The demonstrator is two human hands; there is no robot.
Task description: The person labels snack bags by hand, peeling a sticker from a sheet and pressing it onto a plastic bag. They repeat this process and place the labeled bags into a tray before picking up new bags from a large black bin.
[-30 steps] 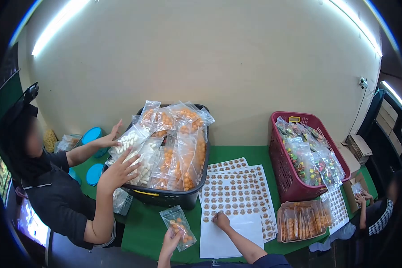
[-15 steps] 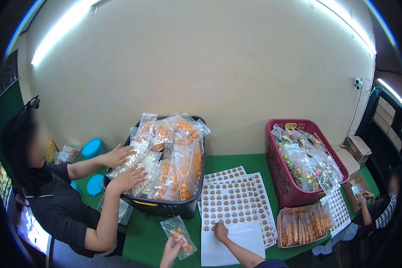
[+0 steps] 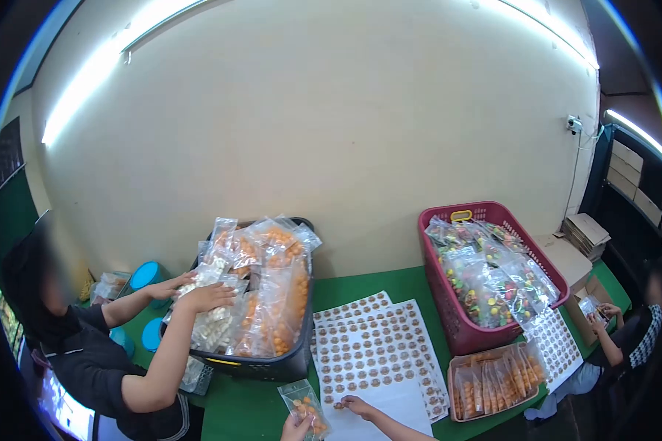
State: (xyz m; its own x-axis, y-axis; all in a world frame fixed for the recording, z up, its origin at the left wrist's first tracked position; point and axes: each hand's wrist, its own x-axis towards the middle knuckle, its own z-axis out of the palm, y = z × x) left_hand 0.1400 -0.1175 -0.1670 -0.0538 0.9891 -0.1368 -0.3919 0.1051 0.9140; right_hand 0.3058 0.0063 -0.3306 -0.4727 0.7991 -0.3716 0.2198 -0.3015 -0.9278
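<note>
My left hand (image 3: 296,428) pinches a clear plastic bag of orange snacks (image 3: 307,411) at the bottom centre. Just right of it, my right hand (image 3: 358,406) has its fingertips closed on a small round brown sticker (image 3: 339,405) at the lower left of the printed rows. The sticker sheet (image 3: 375,358) lies on other sheets on the green table (image 3: 235,415). Behind my left hand stands a black basket (image 3: 287,367) filled with bags of orange snacks and bags of white pieces.
A co-worker (image 3: 95,360) at the left has both hands on the white bags. A maroon basket (image 3: 449,323) holds colourful bags, with a box of orange snack bags (image 3: 493,382) before it. Another person (image 3: 625,338) handles a packet beside a carton (image 3: 592,294) at the right.
The view has tilted and shifted, so the table things appear lower and further left. My right hand has drawn slightly back from the sheet's rows, nearer the bag in my left hand.
</note>
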